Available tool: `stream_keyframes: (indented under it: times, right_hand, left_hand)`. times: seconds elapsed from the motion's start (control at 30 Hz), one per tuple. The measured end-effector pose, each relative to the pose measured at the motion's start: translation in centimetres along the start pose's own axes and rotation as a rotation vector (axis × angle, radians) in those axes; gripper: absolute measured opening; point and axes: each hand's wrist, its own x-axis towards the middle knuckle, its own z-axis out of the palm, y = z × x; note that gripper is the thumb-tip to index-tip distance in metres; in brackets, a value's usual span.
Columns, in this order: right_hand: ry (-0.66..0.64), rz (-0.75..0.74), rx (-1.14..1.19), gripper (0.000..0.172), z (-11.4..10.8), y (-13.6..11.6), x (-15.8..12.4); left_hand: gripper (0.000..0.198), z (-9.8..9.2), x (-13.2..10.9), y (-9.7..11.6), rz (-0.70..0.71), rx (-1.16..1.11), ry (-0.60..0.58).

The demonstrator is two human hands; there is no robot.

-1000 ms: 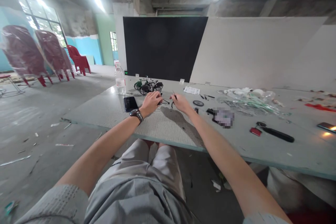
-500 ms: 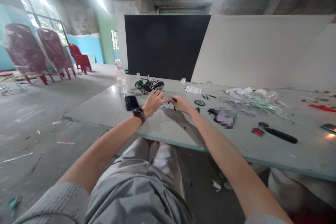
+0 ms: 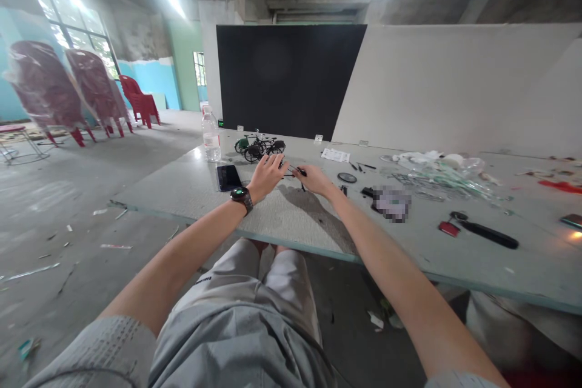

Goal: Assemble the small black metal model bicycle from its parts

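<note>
My left hand (image 3: 268,174), with a dark watch on its wrist, is closed at the near side of the model bicycles (image 3: 259,147). Its fingertips bend over something that the hand mostly hides. A little to the right, my right hand (image 3: 313,180) pinches a thin dark piece (image 3: 302,171), like a small model part or tool; its exact kind is too small to tell. Thin dark rods show in the gap between both hands, just above the tabletop. A black phone (image 3: 228,177) lies left of my left hand.
On the table (image 3: 291,218) a water bottle (image 3: 211,136) stands at the left. To the right lie a round dark wheel-like part (image 3: 347,177), a printed sheet (image 3: 335,155), small dark tools, a plastic-wrapped heap (image 3: 445,170) and a black-handled object (image 3: 488,234).
Both hands stay in nearly the same place. The thin rods between them have shifted slightly, and the watch face now shows a green glow.
</note>
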Motion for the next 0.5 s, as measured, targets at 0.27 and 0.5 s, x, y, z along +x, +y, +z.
stream_keyframes:
  times: [0.27,0.5]
  right_hand:
    - [-0.016,0.01,0.017,0.045,-0.15,-0.19,-0.03]
    - [-0.02,0.023,-0.002,0.044,-0.2,-0.25,0.01]
  left_hand:
    - [0.045,0.86,-0.02,-0.13,-0.024,-0.091,-0.016]
    - [0.044,1.01,-0.1,-0.23,-0.031,-0.09,-0.054]
